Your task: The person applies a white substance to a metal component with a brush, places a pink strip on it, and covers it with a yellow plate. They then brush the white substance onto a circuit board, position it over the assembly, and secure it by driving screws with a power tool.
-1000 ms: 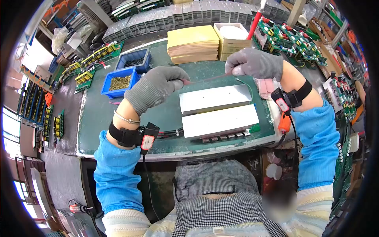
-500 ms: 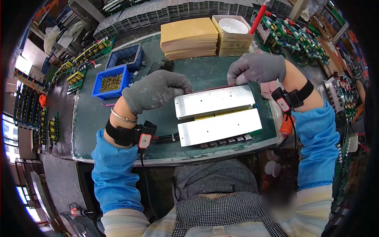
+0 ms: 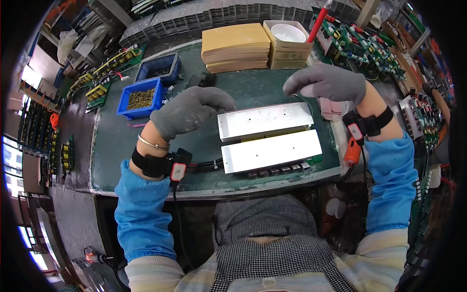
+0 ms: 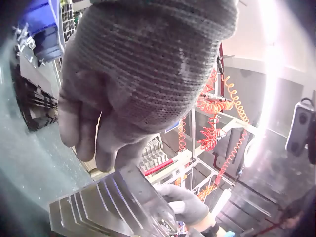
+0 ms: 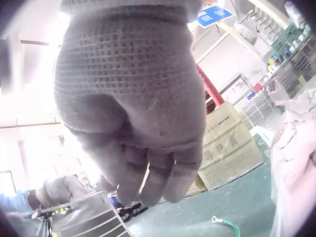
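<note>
Two bright metal heatsinks, a far one [image 3: 265,120] and a near one [image 3: 272,152], lie side by side on the green bench in the head view. My gloved left hand [image 3: 189,112] is at the far heatsink's left end, its fingers pointing down. The left wrist view shows those fingers [image 4: 106,143] right at the finned heatsink [image 4: 106,205], the thumb hidden. My gloved right hand [image 3: 328,82] is raised beyond the far heatsink's right end, fingers loosely bent, nothing visible between them. A green wire with a ring terminal [image 5: 229,224] lies below it.
Blue bins, one with brass-coloured screws [image 3: 141,99], stand at the left. Behind are a stack of yellow sheets [image 3: 235,46] and a carton [image 3: 288,56] holding a white tub. Pink pads [image 3: 331,108] and an orange-handled tool [image 3: 352,152] are at the right.
The thin dark strip stretched between both hands was lowered to the far heatsink's back edge and is now out of sight. My right hand has let go and moved up and right; the left stays near.
</note>
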Demonstrator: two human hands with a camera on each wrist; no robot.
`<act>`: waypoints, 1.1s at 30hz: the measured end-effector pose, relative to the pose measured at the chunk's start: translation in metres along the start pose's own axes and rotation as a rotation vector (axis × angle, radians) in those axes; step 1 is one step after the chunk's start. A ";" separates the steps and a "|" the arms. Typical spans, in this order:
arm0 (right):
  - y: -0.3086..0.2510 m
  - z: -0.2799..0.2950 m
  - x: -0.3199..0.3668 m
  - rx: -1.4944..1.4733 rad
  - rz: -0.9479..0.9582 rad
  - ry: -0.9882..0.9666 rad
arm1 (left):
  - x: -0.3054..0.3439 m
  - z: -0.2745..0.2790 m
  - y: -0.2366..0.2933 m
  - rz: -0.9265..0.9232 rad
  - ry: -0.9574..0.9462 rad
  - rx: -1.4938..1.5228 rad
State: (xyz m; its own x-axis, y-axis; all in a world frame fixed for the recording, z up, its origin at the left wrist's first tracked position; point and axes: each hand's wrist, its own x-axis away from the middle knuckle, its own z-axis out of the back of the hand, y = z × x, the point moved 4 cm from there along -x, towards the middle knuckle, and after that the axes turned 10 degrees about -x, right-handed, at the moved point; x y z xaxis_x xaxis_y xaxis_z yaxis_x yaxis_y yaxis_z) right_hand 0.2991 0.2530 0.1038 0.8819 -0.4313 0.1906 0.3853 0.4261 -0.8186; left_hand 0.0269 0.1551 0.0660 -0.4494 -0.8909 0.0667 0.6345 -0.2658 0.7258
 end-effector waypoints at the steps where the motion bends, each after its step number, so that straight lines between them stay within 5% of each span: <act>1: 0.000 0.000 0.009 -0.122 -0.017 0.071 | 0.004 0.001 0.000 0.008 0.024 0.020; 5: -0.010 -0.007 0.029 -0.040 -0.014 0.075 | 0.019 0.001 0.007 0.090 0.139 0.204; 7: -0.011 -0.018 0.031 0.159 0.165 0.044 | 0.021 -0.008 0.014 0.078 0.134 0.343; 13: -0.010 -0.040 0.026 0.040 0.090 0.109 | 0.013 -0.027 0.009 0.179 -0.003 0.203; 33: -0.005 -0.042 0.032 -0.009 0.039 0.165 | 0.019 -0.033 0.013 0.198 0.024 0.304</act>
State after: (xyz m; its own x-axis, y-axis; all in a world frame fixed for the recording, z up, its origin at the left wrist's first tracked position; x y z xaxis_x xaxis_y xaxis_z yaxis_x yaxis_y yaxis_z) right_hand 0.3144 0.2037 0.0913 0.8392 -0.5397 0.0672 0.3482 0.4383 -0.8287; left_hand 0.0470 0.1225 0.0543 -0.3189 -0.9235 0.2131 0.4906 0.0316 0.8708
